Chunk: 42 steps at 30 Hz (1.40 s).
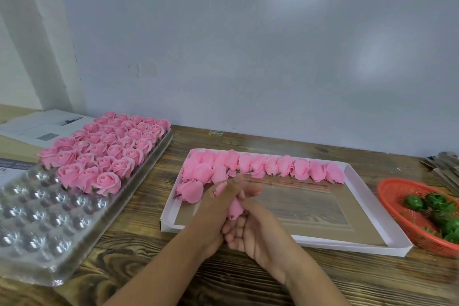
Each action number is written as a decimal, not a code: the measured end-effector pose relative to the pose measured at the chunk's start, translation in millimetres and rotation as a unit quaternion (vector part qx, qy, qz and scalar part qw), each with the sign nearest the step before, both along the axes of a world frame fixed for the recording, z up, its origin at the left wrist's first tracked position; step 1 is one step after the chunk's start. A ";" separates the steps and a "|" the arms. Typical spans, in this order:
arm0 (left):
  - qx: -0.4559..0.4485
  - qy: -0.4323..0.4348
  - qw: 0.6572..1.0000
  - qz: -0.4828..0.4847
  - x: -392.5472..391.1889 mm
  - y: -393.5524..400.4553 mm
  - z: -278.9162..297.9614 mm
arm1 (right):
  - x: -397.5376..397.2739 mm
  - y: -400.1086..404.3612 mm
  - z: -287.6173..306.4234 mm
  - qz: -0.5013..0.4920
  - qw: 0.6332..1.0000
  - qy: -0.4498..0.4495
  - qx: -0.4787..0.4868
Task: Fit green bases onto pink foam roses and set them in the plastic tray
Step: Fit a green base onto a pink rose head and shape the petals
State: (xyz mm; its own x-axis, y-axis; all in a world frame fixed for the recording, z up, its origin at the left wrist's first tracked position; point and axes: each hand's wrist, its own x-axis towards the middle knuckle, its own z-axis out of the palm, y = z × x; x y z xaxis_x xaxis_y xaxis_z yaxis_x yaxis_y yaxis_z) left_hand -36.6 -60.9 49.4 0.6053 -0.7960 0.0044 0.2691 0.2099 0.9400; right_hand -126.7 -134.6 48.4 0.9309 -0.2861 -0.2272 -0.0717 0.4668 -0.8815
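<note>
Pink roses everywhere, one of them in hand

The clear plastic tray sits at about 9 o'clock, its far half packed with upright pink foam roses in neat rows, petals up, while the near cups show bare shiny plastic. A second batch of roses lies on its side in a row along the far edge of the shallow white box at 12 o'clock, a few more bunched at its left end. One small rose is at dead centre, held between both hands and tipped on its side. The green bases are piled in the orange basket out at 3 o'clock, dark and glossy.
</note>
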 end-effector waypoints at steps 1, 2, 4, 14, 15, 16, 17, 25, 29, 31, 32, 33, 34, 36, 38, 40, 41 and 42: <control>0.009 0.002 1.000 0.006 0.1 -0.3 0.0 | 0.5 0.1 -0.2 -0.008 1.000 -0.001 -0.006; 0.016 0.001 1.000 0.013 0.5 -0.8 -0.8 | 1.3 0.1 -1.0 -0.019 1.000 -0.008 -0.014; 0.027 -0.003 0.999 0.021 2.0 -2.1 -3.4 | 2.5 0.7 -3.3 -0.038 0.998 -0.027 -0.034; 0.015 -0.014 1.000 0.002 1.2 -1.5 -4.9 | 2.5 1.2 -2.6 -0.033 0.998 0.002 -0.047; 0.012 -0.017 1.000 0.006 1.4 -1.8 -6.0 | 2.4 1.6 -2.0 -0.025 0.999 0.018 -0.039; 0.011 -0.019 1.000 0.010 1.3 -1.6 -7.5 | 2.3 1.4 -1.3 -0.020 0.999 0.029 -0.035; 0.012 -0.020 1.000 0.014 0.7 -1.8 -8.0 | 2.4 1.0 -1.0 -0.019 0.999 0.036 -0.031; 0.007 0.022 1.000 0.018 3.0 -3.7 -5.4 | 3.4 -3.3 -4.5 -0.076 0.995 -0.029 -0.050; -0.011 -0.036 0.999 0.005 2.3 -0.6 -2.9 | 1.6 -8.4 -5.1 -0.093 0.993 -0.036 -0.060; -0.020 -0.077 0.997 -0.004 4.7 0.6 -3.7 | 0.0 -13.6 -3.0 -0.113 0.991 -0.027 -0.064; -0.018 -0.102 0.995 -0.005 5.7 1.5 -4.0 | -0.9 -16.3 -2.0 -0.125 0.990 -0.016 -0.066; -0.014 -0.124 0.992 -0.005 5.9 2.5 -3.4 | -1.6 -18.7 -1.3 -0.139 0.988 -0.001 -0.068; -0.006 -0.147 0.989 -0.003 5.9 3.5 -3.5 | -2.0 -20.5 -0.7 -0.153 0.986 0.015 -0.072; 0.018 -0.189 0.982 0.000 6.2 4.0 -5.3 | -3.2 -23.5 -0.5 -0.175 0.980 0.047 -0.085; 0.027 -0.209 0.977 0.010 5.2 4.7 -4.3 | -4.9 -25.4 0.1 -0.184 0.974 0.068 -0.115; 0.027 -0.206 0.978 0.020 4.9 4.2 -4.9 | -5.5 -25.8 0.2 -0.189 0.965 0.073 -0.167; 0.026 -0.198 0.979 0.025 4.4 4.2 -4.2 | -5.9 -25.7 0.4 -0.201 0.958 0.070 -0.192; 0.026 -0.190 0.981 0.028 4.1 3.8 -4.0 | -6.3 -26.0 0.8 -0.217 0.950 0.064 -0.214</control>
